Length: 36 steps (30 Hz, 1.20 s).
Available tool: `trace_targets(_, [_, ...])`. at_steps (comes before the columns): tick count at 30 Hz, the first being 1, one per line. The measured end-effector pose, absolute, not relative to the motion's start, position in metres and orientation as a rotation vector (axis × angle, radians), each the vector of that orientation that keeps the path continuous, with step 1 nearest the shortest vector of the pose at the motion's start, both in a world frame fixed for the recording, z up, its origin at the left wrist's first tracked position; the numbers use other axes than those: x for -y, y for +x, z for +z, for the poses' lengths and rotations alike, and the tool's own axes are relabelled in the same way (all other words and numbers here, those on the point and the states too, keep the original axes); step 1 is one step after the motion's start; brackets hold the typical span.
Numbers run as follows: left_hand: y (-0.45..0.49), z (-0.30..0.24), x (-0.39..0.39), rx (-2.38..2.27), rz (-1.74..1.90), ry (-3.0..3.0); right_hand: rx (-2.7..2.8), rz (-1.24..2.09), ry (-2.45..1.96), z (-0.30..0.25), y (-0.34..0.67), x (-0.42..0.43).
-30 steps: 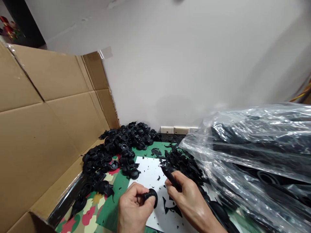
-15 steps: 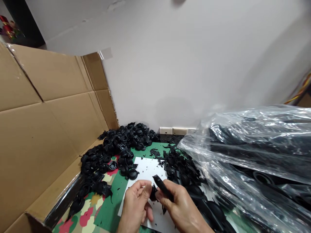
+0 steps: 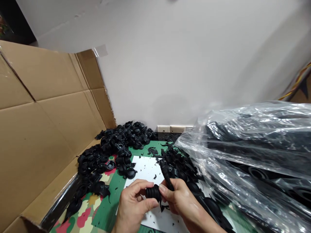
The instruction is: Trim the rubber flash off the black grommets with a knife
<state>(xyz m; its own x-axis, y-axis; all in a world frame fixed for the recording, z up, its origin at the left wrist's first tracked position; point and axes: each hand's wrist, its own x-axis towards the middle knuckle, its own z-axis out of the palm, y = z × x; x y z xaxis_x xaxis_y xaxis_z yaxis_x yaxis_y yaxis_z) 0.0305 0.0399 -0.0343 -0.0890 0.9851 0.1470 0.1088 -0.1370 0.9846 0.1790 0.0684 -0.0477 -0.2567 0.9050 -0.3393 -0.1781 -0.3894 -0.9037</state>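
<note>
- Nearby: black scraps (image 3: 181,163) at right edge of white sheet (image 3: 144,171), plastic bag (image 3: 243,121) beyond.
- Ribbed piece (image 3: 153,193) pinched by left hand (image 3: 133,202); right hand (image 3: 182,199) alongside, clamped on black tool (image 3: 166,176).

Ribbed part (image 3: 153,192): matt, rubber-like; bag (image 3: 250,150): glossy clear plastic; box (image 3: 58,94): matt cardboard.

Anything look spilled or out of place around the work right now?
Yes: small black scraps lie strewn across the white sheet, apart from the heap of black shreds beside it, so the sheet looks littered. The cardboard also has a ragged edge near the wall.
</note>
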Motion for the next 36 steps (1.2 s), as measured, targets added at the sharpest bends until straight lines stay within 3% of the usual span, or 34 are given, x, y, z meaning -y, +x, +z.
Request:
trace_targets(17, [0.031, -0.025, -0.036, -1.374, 1.153, 1.687, 0.867, 2.019, -0.994, -0.039, 0.183, -0.066])
trace_targets(33, [0.032, -0.028, -0.033, -1.493, 1.209, 1.985, 0.895, 2.011, -0.987, -0.044, 0.179, -0.065])
trace_targets(36, [0.034, -0.028, -0.034, -1.555, 1.186, 2.032, 1.046, 1.859, -1.083, -0.039, 0.179, -0.065])
